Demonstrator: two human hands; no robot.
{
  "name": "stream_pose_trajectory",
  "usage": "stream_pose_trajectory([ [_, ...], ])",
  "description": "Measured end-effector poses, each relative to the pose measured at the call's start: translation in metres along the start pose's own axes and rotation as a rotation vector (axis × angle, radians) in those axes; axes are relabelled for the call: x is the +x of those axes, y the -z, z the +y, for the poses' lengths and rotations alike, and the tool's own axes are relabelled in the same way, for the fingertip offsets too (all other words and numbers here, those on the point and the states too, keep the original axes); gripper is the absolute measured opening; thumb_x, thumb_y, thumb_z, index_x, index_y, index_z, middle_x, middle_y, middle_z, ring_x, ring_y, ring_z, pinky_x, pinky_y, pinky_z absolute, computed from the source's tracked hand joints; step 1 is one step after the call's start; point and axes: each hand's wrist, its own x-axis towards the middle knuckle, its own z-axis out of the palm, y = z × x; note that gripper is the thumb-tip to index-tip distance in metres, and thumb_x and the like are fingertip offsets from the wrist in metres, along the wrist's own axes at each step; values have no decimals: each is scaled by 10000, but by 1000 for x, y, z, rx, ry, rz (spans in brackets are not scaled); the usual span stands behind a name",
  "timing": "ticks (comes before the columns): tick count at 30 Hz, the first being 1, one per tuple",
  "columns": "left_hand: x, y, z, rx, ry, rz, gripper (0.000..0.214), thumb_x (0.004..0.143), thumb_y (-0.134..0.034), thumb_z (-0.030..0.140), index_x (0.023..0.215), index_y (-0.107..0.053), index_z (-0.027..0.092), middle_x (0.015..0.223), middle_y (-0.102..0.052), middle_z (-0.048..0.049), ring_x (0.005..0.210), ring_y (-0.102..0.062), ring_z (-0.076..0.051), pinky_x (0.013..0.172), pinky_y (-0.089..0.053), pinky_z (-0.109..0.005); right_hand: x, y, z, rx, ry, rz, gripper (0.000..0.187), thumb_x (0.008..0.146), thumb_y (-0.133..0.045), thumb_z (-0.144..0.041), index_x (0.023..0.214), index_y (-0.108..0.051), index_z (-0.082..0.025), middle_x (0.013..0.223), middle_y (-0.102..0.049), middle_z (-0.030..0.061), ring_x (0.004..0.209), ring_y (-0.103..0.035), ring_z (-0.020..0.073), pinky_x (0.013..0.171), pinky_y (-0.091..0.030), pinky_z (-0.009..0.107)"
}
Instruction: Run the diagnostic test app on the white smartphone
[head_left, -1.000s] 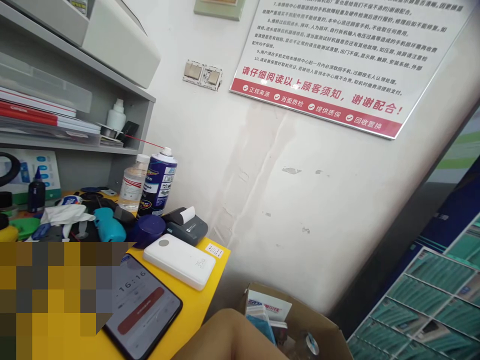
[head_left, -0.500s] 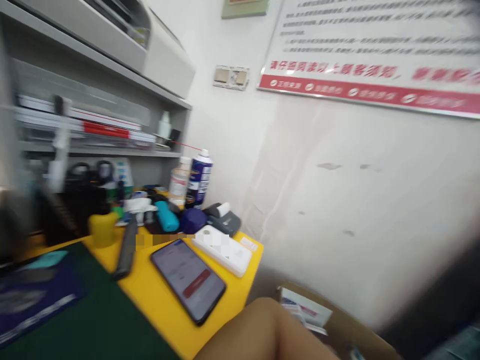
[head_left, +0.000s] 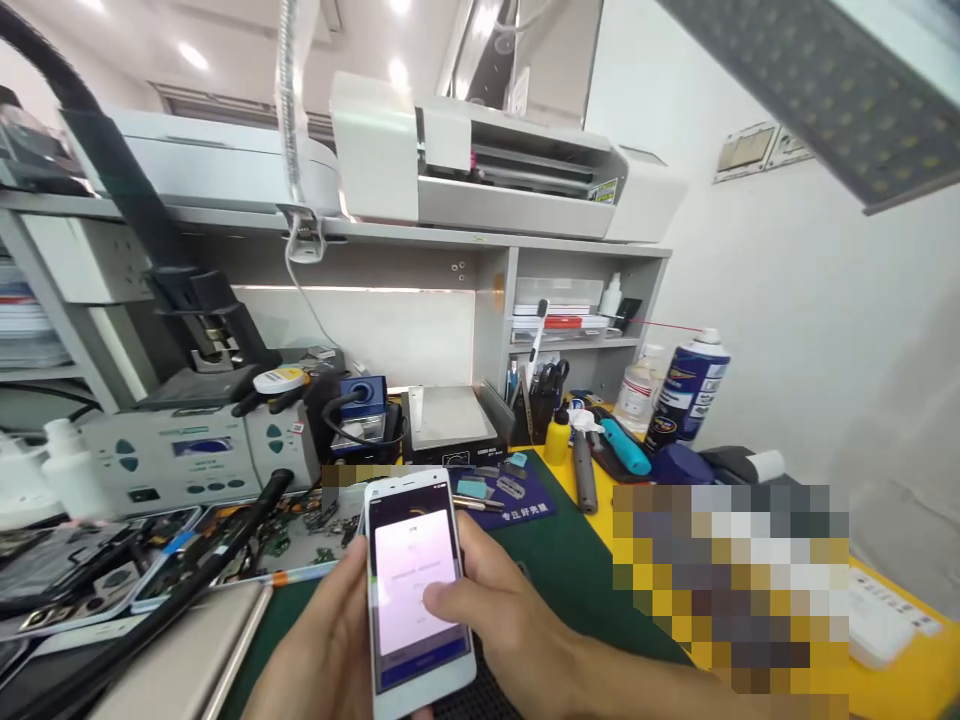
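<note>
A white smartphone (head_left: pixel 409 550) is held upright over the dark green mat (head_left: pixel 559 570), its screen lit with a pale dialog box. My left hand (head_left: pixel 322 635) cradles its left edge, closed on it, with most fingers hidden behind. My right hand (head_left: pixel 517 610) grips the right side, and its thumb rests on the screen. Just beyond the phone, a purple mat (head_left: pixel 525 510) carries small blades and teal pieces. The text on the screen is too small to read.
To the left, a grey rework station (head_left: pixel 202 455) stands behind trays of circuit boards (head_left: pixel 300 520). A black hose (head_left: pixel 240 540) crosses them. On the right are a yellow bottle (head_left: pixel 557 438), a spray can (head_left: pixel 686 390) and a pixelated patch. A lamp panel (head_left: pixel 840 90) hangs overhead.
The view has swung left from the wall and yellow table end to the workbench. Both hands now appear holding the white smartphone; earlier only part of a bare limb showed.
</note>
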Motion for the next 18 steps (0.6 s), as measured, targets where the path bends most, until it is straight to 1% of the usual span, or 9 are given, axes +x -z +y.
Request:
stream_pose_trajectory([
  [1, 1, -5, 0, -3, 0, 9, 593, 880, -584, 602, 1371, -593, 270, 1118, -749, -102, 949, -689, -333, 538, -510, -335, 0, 1, 1, -17, 9, 20, 371, 870, -590, -246, 1236, -544, -208, 983, -643, 39, 826, -631, 218, 650, -528, 328],
  [3, 2, -10, 0, -25, 8, 34, 619, 880, -579, 606, 1384, -584, 246, 1108, -757, -114, 922, -694, -331, 536, -500, -337, 1, 1, 3, -32, 22, 36, 370, 893, -573, -225, 1261, -546, -210, 986, -648, 32, 844, -631, 205, 725, -520, 338],
  [6, 2, -9, 0, -88, 38, 63, 604, 917, -523, 599, 1379, -589, 215, 1137, -753, -116, 973, -683, -302, 619, -519, -331, 2, 0, 3, 8, 18, 6, 392, 878, -557, -177, 1269, -546, -205, 932, -659, 7, 736, -630, 166, 777, -498, 344],
  [8, 3, -7, -1, -111, 48, 59, 583, 935, -510, 575, 1387, -579, 213, 1150, -749, -107, 1001, -675, -287, 662, -524, -325, 3, -1, 1, 30, 10, -16, 407, 850, -558, -158, 1255, -552, -194, 878, -659, -10, 658, -617, 147, 781, -488, 342],
  [9, 3, -6, -1, -107, 43, 46, 581, 935, -515, 565, 1400, -566, 219, 1150, -749, -104, 999, -675, -288, 652, -522, -324, 3, -1, 0, 34, 8, -20, 412, 839, -558, -156, 1250, -554, -189, 863, -658, -13, 639, -612, 144, 770, -486, 339],
  [12, 4, -7, -2, -58, 31, -5, 631, 913, -540, 581, 1443, -517, 239, 1121, -749, -115, 966, -687, -311, 583, -502, -325, 2, -1, -1, 35, 3, -9, 447, 808, -560, -160, 1255, -547, -183, 871, -663, 1, 674, -625, 163, 710, -487, 315],
  [14, 4, -9, -2, -19, 14, -23, 660, 900, -559, 592, 1459, -496, 246, 1102, -750, -117, 962, -691, -318, 569, -496, -318, 2, -1, -1, 44, -4, -7, 472, 801, -555, -167, 1272, -532, -181, 857, -664, 4, 679, -628, 171, 680, -486, 306],
  [18, 4, -9, -2, 4, 10, -4, 648, 913, -560, 566, 1479, -468, 263, 1084, -753, -101, 998, -683, -313, 655, -536, -341, 1, 0, 1, 40, -11, 7, 457, 806, -562, -175, 1262, -529, -182, 835, -661, -2, 682, -623, 167, 702, -487, 312],
])
